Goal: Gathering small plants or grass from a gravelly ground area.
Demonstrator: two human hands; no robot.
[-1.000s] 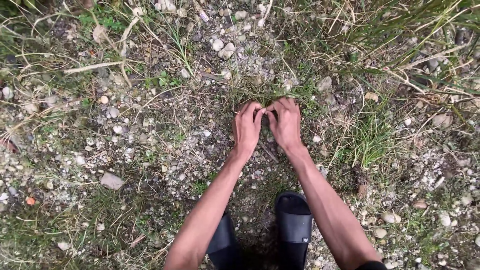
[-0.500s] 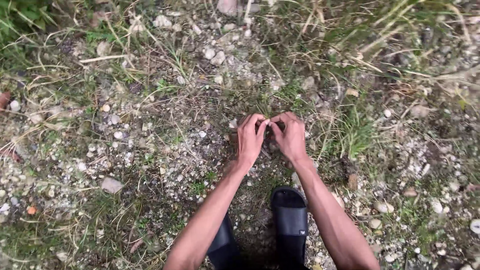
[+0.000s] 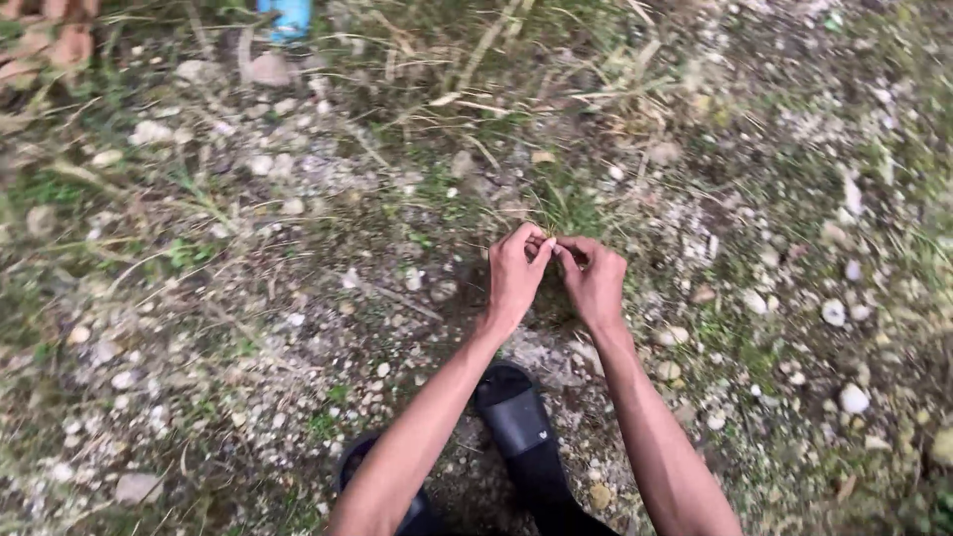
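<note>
Left hand [image 3: 515,272] and right hand [image 3: 597,282] meet above stony, gravel-strewn ground [image 3: 248,328], fingertips pinched together on thin green grass blades [image 3: 558,206] growing just beyond them. What lies between the fingertips is too small to tell. Both forearms are bare. Black rubber slide sandal [image 3: 513,407] stands on the gravel beneath the wrists; a second dark sandal [image 3: 369,474] shows near the bottom edge. A blue cylindrical object [image 3: 290,17], blurred, lies at the top edge. Pale pebbles [image 3: 852,398] scatter to the right.

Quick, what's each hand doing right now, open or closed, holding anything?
Left hand: fingers pinched shut at a small grass tuft.
Right hand: pinched shut against the left; what it holds cannot be told.
</note>
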